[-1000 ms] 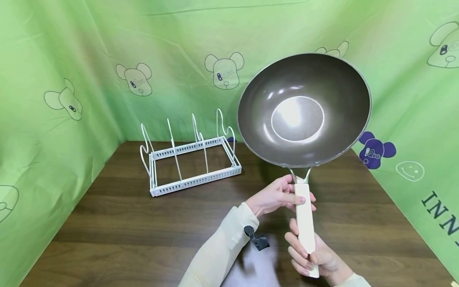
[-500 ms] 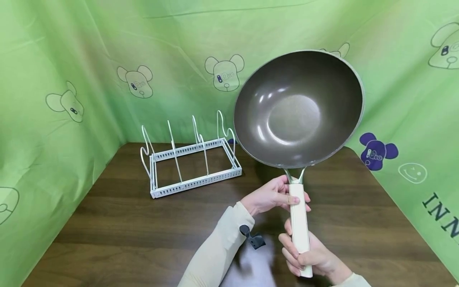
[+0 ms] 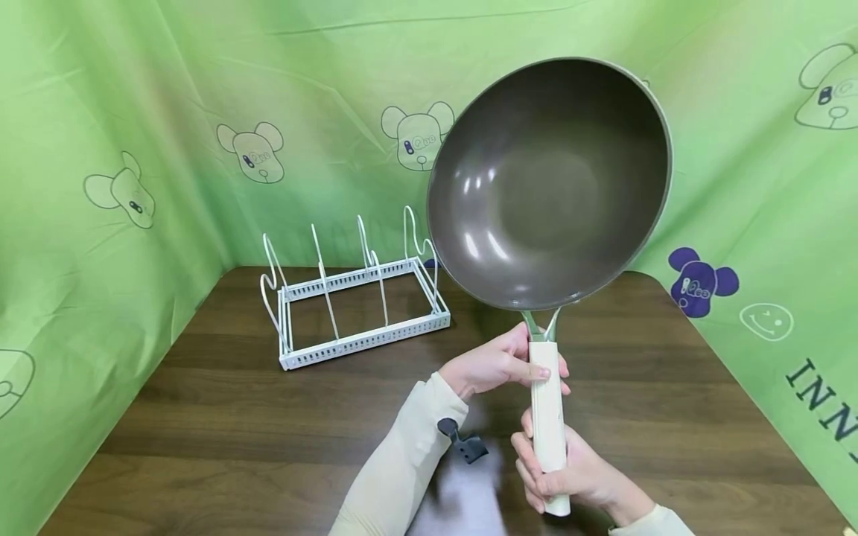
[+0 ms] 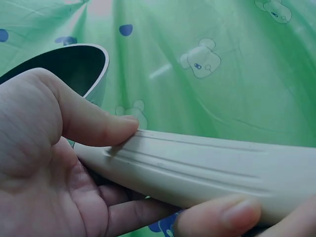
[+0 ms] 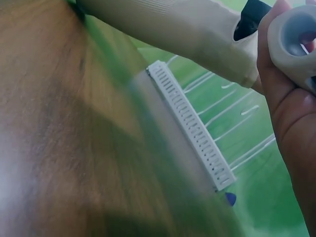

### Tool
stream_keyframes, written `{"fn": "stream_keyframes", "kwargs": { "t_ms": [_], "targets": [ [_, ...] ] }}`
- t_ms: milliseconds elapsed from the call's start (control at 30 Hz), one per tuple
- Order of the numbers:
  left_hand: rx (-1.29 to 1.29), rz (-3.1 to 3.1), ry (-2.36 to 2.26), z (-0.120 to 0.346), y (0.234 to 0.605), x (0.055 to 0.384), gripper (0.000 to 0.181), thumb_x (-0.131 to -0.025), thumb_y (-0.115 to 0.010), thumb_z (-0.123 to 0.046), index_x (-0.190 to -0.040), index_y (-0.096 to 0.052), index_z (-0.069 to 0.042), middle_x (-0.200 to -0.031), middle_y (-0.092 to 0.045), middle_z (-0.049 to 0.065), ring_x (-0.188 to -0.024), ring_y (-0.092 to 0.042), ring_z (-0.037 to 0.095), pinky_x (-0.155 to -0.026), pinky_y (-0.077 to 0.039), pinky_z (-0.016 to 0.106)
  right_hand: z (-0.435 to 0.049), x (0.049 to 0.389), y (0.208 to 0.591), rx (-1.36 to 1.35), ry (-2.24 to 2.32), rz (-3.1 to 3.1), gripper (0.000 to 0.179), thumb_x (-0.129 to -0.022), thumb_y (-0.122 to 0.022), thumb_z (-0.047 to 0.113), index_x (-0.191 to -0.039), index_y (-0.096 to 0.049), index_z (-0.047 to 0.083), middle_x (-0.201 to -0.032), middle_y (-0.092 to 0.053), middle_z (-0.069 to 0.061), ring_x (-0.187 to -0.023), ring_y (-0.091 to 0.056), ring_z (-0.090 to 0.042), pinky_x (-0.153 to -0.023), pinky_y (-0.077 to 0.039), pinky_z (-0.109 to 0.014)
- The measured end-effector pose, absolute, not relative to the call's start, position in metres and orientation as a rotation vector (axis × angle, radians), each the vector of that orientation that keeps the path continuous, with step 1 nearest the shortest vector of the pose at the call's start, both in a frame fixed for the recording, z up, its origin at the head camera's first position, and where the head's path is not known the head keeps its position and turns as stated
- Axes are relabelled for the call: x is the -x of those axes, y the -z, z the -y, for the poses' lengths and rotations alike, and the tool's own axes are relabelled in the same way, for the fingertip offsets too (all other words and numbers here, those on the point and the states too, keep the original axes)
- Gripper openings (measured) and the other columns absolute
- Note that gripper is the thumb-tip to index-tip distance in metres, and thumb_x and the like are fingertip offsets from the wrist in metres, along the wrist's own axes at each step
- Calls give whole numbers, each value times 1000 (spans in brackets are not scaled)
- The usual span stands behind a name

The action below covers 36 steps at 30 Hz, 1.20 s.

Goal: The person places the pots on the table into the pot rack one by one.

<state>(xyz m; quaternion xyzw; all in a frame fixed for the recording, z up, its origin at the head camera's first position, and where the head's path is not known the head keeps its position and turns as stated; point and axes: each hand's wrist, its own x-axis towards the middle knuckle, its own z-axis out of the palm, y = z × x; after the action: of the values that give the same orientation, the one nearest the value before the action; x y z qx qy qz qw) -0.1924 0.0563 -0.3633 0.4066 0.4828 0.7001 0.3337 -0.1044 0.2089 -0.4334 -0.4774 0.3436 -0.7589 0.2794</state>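
Observation:
A deep dark-brown wok (image 3: pixel 550 186) is held up above the table, its inside facing the head camera and its cream handle (image 3: pixel 548 417) pointing down toward the person. My left hand (image 3: pixel 499 365) grips the handle's upper end near the metal fork, thumb over the front and fingers behind. Lower down, my right hand (image 3: pixel 563 469) wraps round the handle close to its end. In the left wrist view the left thumb (image 4: pixel 98 123) presses on the ridged handle (image 4: pixel 197 163). The right wrist view shows the handle's hollow end (image 5: pixel 296 44) in the right hand.
A white wire pan rack (image 3: pixel 365 342) with upright dividers stands on the wooden table (image 3: pixel 221 447), left of the wok. Green printed cloth (image 3: pixel 322 89) hangs behind and along both sides. A black strap clip (image 3: pixel 462 441) sticks out from the left sleeve.
Both hands have moved slightly left with the wok. Its bowl has tipped more upright, the far rim rising, and now faces the head camera more squarely. The rack stays put.

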Motion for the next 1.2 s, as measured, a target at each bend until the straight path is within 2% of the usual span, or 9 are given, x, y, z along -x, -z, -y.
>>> {"fn": "stream_keyframes", "kwargs": {
  "t_ms": [67,200,267,467,500,600,633,867,1200],
  "targets": [
    [-1074,-1274,-1829,-54,361,193,33,-91,-45,18,-117,-34,2,-104,-57,35,-108,-48,67,-76,-54,30,-206,106,431,1299,2025,-919,44,-87,-49,-21,-117,-28,4,-73,-31,-18,-47,-33,-37,-38,-41,-47],
    [-1092,-1300,-1839,-48,355,194,31,-90,-47,18,-116,-35,5,-94,-65,7,-102,-54,64,-75,-53,29,-202,110,427,1296,2006,-942,41,-87,-50,-21,-112,-26,2,-73,-32,-18,-47,-35,-38,-40,-45,-48],
    [-1100,-1303,-1846,-45,352,195,28,-90,-47,18,-114,-37,9,-91,-65,1,-99,-58,60,-74,-52,28,-199,111,426,1279,2003,-965,40,-87,-50,-21,-110,-26,1,-74,-33,-19,-48,-36,-39,-42,-48,-48],
    [-1133,-1279,-1883,-36,348,199,14,-89,-46,20,-103,-44,17,-85,-65,1,-85,-71,36,-70,-52,27,-192,116,423,1254,1994,-1038,40,-88,-52,-20,-111,-29,3,-76,-35,-19,-48,-40,-44,-47,-52,-48],
    [-1138,-1273,-1892,-34,348,200,13,-89,-45,21,-102,-44,17,-85,-65,1,-82,-72,27,-70,-52,28,-191,117,422,1254,1991,-1046,40,-88,-53,-20,-110,-29,3,-77,-36,-20,-48,-40,-45,-47,-53,-48],
    [-1141,-1247,-1924,-29,347,200,19,-89,-44,22,-104,-43,11,-85,-64,2,-80,-72,24,-71,-52,28,-187,120,419,1260,1973,-1074,38,-86,-52,-21,-105,-27,0,-77,-36,-19,-48,-42,-45,-48,-53,-48],
    [-1143,-1234,-1935,-27,347,200,20,-88,-44,22,-104,-43,10,-85,-64,2,-78,-70,15,-71,-53,28,-185,121,417,1257,1966,-1085,37,-86,-52,-21,-104,-26,-1,-77,-37,-19,-48,-43,-45,-48,-54,-48],
    [-1180,-1241,-1992,-17,345,204,14,-86,-45,21,-93,-50,10,-81,-64,1,-76,-70,16,-72,-52,28,-175,125,407,1238,1930,-1188,36,-86,-55,-20,-96,-24,-5,-74,-38,-20,-48,-44,-47,-48,-55,-47],
    [-1164,-1338,-2075,-6,351,208,26,-84,-50,17,-90,-56,-8,-74,-64,-5,-69,-69,14,-68,-52,27,-163,128,400,1173,1906,-1348,35,-88,-59,-17,-97,-27,-6,-70,-40,-22,-48,-47,-49,-47,-55,-47]
  ]
}}
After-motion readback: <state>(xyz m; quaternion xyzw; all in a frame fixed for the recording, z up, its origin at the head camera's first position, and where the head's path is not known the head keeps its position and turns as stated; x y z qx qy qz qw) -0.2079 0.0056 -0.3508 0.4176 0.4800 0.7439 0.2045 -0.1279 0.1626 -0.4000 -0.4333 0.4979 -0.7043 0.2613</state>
